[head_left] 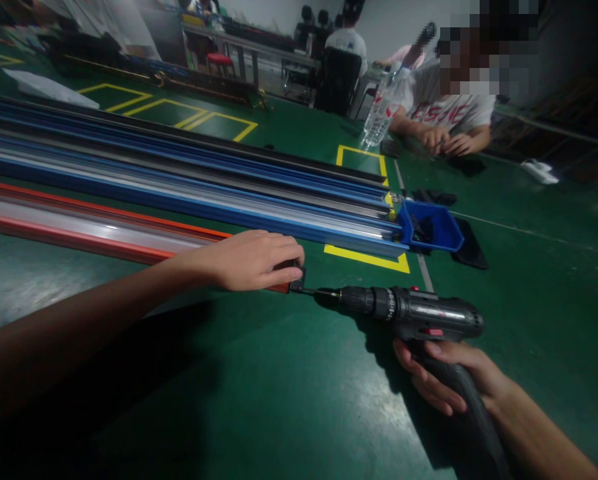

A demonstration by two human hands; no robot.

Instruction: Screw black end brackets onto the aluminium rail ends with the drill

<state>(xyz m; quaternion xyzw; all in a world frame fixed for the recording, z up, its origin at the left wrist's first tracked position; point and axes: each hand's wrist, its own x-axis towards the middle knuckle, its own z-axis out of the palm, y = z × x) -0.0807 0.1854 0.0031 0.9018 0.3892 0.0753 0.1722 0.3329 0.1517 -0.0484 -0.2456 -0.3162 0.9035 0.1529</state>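
My left hand [259, 261] is closed over the right end of a long orange-red metal profile [109, 230] lying on the green table. A small black end piece [297, 277] shows at that end, partly hidden by my fingers. In my right hand [453, 377] is a black cordless drill [423, 313], its fingers wrapped round the handle. The thin bit [319, 292] points left, and its tip meets the black end piece. Whether the tip sits in a screw is too small to tell.
Beyond the orange-red profile lie several long blue and black profiles [229, 193]. At their right end stands a blue bin [441, 230] with dark parts, beside a dark flat object [471, 245]. Plastic bottles [379, 113] stand farther back, near a seated person [443, 107] across the table.
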